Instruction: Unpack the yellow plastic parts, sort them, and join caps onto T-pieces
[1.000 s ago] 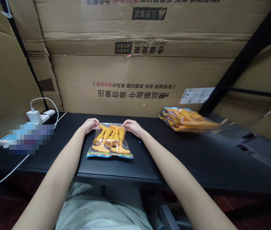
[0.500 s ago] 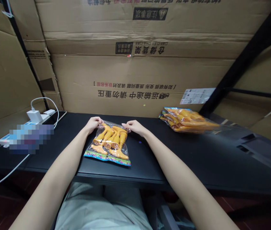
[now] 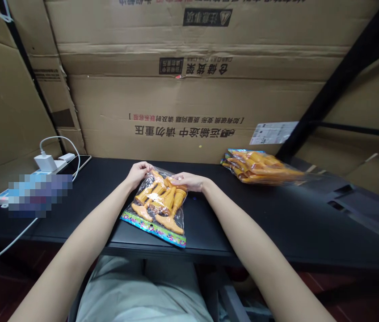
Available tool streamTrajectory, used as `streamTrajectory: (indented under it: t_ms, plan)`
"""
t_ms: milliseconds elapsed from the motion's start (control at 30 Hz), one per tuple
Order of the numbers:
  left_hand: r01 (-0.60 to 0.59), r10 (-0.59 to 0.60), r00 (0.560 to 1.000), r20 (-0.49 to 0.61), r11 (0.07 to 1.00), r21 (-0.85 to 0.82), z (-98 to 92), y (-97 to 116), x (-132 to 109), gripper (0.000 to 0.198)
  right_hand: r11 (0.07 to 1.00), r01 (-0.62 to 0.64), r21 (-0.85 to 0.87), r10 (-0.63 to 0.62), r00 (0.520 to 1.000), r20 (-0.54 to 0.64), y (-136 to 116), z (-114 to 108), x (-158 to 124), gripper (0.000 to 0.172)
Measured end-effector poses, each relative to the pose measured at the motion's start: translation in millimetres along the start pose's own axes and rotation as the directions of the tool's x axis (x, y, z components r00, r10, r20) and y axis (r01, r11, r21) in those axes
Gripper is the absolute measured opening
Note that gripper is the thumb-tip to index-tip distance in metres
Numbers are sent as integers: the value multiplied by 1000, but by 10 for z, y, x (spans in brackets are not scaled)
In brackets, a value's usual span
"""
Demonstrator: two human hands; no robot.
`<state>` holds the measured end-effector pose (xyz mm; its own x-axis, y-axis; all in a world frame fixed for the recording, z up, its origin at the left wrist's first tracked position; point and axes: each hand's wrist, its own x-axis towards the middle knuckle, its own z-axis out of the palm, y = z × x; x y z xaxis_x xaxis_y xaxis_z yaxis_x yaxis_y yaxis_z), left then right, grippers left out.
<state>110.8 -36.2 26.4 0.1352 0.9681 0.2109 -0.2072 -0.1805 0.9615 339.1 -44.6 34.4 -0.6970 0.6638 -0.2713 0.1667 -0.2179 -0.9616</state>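
A clear plastic bag [image 3: 161, 203] with a blue and green printed strip along its near edge rests on the black table. Several orange plastic pieces [image 3: 171, 223], shaped like horns or little boots, show through it. My left hand [image 3: 140, 173] pinches the bag's far left corner. On the far right side, my right hand [image 3: 189, 181] grips the bag, its fingers lying over the plastic and the thumb partly hidden.
More bags of orange pieces [image 3: 254, 166] are stacked at the right back of the black table [image 3: 243, 223]. At left stand a power strip with a white charger [image 3: 45, 163], a cable and a phone [image 3: 84, 162]. Cardboard walls [image 3: 189, 98] and black frame posts [image 3: 323, 89] enclose the table.
The bag has turned slightly, its printed edge now slanting down to the right and nearer the table edge. My right hand has slid further over the bag; my left has shifted slightly right.
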Motion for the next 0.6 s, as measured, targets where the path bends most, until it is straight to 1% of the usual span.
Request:
streamTrajectory:
  t_ms: [100,167,200,267,333,367,400,433,467,533,567,600]
  plan:
    - [37,-44,991,-129,998,-60,-52,23,33,10,995,81,56,-75,991,-108,0,-35,-3,41]
    - [59,-77,968,-239,995,-82,-145,32,65,9,985,150,89,-128,969,-211,-14,-103,-40,34]
    - [72,-92,951,-294,994,-77,-203,31,81,9,977,188,101,-153,948,-280,-25,-151,-67,29]
    - [109,-119,911,-394,993,-48,-324,15,112,10,957,268,115,-194,878,-438,-59,-265,-129,21]
    - [141,-139,878,-458,990,-30,-423,-13,138,12,927,357,112,-224,772,-595,-108,-397,-193,15]
    - [150,-145,866,-478,988,-28,-457,-30,148,12,906,410,106,-241,705,-667,-138,-466,-223,13]
    - [154,-148,860,-488,988,-27,-479,-46,156,13,877,472,93,-258,624,-737,-171,-536,-252,12]
    - [155,-147,857,-495,988,-24,-489,-62,163,13,838,540,70,-272,527,-805,-206,-608,-283,11]
    - [154,-141,856,-497,988,-16,-490,-76,167,13,790,612,36,-277,408,-870,-242,-684,-315,11]
    - [148,-124,860,-496,989,10,-474,-97,171,12,686,725,-67,-246,144,-959,-310,-845,-391,11]
    - [147,-116,861,-495,989,24,-463,-103,171,11,645,753,-130,-231,30,-973,-340,-930,-436,10]
    - [148,-112,862,-494,988,34,-453,-107,170,11,627,756,-187,-217,-61,-974,-366,-1015,-487,8]
